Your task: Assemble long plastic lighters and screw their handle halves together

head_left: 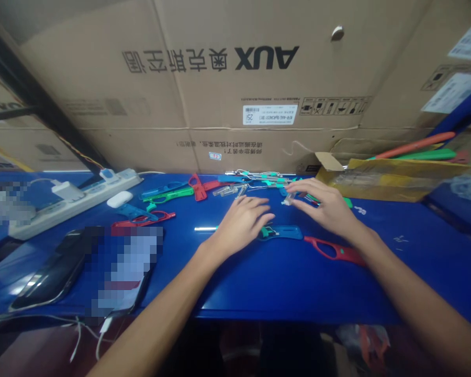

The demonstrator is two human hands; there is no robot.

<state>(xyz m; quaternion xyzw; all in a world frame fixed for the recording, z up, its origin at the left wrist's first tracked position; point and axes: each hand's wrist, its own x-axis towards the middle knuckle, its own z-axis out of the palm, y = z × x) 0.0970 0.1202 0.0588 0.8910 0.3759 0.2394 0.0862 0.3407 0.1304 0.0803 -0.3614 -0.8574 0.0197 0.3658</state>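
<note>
My right hand (329,207) pinches a small clear plastic piece (288,200) between thumb and fingertips, above the blue table. My left hand (241,222) hovers over or rests on a blue long-nosed lighter casing (290,232), its fingers stretched and thumb apart; contact is hard to judge. Out to the left of that hand sticks a metal tube (205,229), and a green part (265,232) with thin wire sits in the casing. Beside my right wrist lies a red lighter casing (332,250). Behind both hands is a pile of metal tubes with green parts (272,181).
More clear pieces (230,190) lie behind my left hand. Red, green and blue casings (168,196) spread to the left, near a white power strip (82,201) and phones (53,272). An open carton (384,180) of casings stands back right, before a large cardboard wall (204,99).
</note>
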